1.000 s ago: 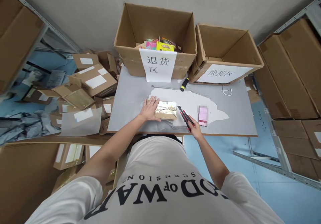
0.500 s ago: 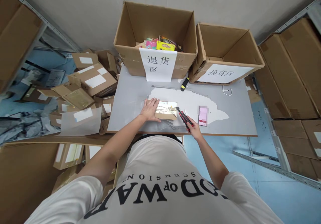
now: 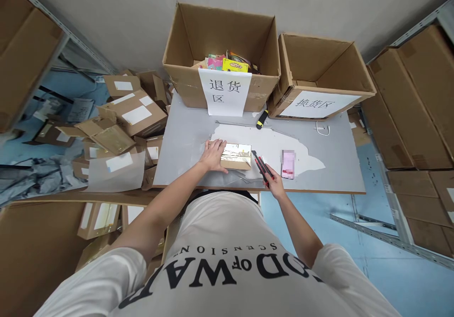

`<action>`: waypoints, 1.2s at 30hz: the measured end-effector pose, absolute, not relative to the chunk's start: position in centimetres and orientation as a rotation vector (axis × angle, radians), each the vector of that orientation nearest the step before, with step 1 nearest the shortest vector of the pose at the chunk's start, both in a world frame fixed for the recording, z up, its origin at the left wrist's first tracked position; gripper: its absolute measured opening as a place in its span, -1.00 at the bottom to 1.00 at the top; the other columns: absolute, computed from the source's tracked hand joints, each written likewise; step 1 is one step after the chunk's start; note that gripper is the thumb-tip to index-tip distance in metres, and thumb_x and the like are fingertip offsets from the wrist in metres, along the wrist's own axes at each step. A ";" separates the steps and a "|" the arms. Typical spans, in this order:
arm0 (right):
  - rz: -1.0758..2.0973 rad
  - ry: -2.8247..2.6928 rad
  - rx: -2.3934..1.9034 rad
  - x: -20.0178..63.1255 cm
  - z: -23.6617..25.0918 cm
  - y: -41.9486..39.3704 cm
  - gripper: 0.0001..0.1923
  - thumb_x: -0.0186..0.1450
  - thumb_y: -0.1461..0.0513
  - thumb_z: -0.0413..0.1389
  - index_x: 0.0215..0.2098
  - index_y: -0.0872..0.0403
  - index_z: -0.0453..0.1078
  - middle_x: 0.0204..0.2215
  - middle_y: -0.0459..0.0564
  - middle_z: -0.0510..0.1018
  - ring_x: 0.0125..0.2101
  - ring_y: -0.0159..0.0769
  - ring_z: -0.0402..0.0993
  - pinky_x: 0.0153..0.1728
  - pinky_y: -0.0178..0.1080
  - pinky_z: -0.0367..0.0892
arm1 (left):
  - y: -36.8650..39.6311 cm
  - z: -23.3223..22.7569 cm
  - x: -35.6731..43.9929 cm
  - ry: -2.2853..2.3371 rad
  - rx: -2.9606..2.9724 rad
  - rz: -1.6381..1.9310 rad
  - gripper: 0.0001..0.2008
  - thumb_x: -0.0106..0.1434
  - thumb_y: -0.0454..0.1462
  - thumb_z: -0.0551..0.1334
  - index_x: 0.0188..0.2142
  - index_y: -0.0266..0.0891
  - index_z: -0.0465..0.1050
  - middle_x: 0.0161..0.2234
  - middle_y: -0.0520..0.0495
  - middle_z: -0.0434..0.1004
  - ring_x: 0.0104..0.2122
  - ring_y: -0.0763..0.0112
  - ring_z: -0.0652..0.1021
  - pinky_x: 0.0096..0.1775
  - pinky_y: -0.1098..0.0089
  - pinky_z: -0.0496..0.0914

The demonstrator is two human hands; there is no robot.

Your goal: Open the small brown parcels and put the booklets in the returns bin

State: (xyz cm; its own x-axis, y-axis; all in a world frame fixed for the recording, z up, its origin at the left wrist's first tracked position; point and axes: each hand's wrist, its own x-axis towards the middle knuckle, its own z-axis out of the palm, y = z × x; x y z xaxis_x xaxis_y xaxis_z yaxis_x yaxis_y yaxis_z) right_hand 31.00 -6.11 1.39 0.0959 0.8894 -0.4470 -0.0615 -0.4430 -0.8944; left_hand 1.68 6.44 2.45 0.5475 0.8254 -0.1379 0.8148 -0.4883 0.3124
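parcel: small brown box (image 3: 235, 156) with a shiny taped top, sat on the bench (image 3: 184, 142) close to the near edge, a bit left of the middle, on that patch where the grey surface had peeled to white.
left hand: left hand (image 3: 213, 154) was flat on the box's left end, fingers spread, pinning it down rather than gripping it.
right hand: right hand (image 3: 273, 180) was clenched round a red and black box cutter (image 3: 261, 164), tip aimed at the right end of the box and pretty much touching it. Couldn't make out whether the blade was out.
step: looked to me like the start of slitting the tape, box braced and knife lined up at the edge.
next move: I'd guess it called for a shallow pull along the seam, with the bracing fingers kept out of the blade's line.
nearby: a pink packet (image 3: 288, 164) lay just right of the knife, also by the near edge.
far edge: a yellow and black tool (image 3: 261, 118), and behind it two open cartons, each with a paper sign. The left carton (image 3: 222, 47) had colourful packs inside, the right carton (image 3: 321, 73) looked bare as far as I could see.
off the bench: heap of opened brown mailers (image 3: 120, 118) piled by the left edge.
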 end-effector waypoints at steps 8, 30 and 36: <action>1.519 -0.981 -1.639 32.8 1.9 -5.2 -0.20 0.14 -0.08 0.15 0.26 0.06 0.14 -0.35 0.03 0.58 -0.75 -0.56 0.15 -0.78 -0.41 0.07 | 6.3 2.5 1.9 1.371 2.468 0.068 0.25 -0.27 0.22 0.32 0.30 -0.34 -0.09 0.19 -0.43 0.13 0.19 -0.23 0.12 0.19 -0.14 -0.23; 1.615 -0.971 -1.618 33.0 1.6 -9.1 -0.20 0.15 -0.08 0.15 0.26 0.07 0.14 -0.49 -0.08 0.49 -0.75 -0.55 0.10 -0.78 -0.41 0.02 | 6.2 2.8 2.0 1.407 2.472 0.050 0.18 -0.23 0.20 0.29 0.29 -0.31 -0.03 0.15 -0.40 0.18 0.16 -0.19 0.16 0.19 -0.10 -0.18; 1.641 -0.945 -1.616 32.3 0.8 -11.1 -0.22 0.16 -0.10 0.13 0.25 0.03 0.15 -0.54 -0.12 0.46 -0.77 -0.54 0.11 -0.80 -0.41 0.01 | 6.2 2.7 1.9 1.386 2.465 0.059 0.17 -0.22 0.18 0.29 0.29 -0.29 -0.04 0.16 -0.39 0.16 0.18 -0.19 0.14 0.19 -0.12 -0.18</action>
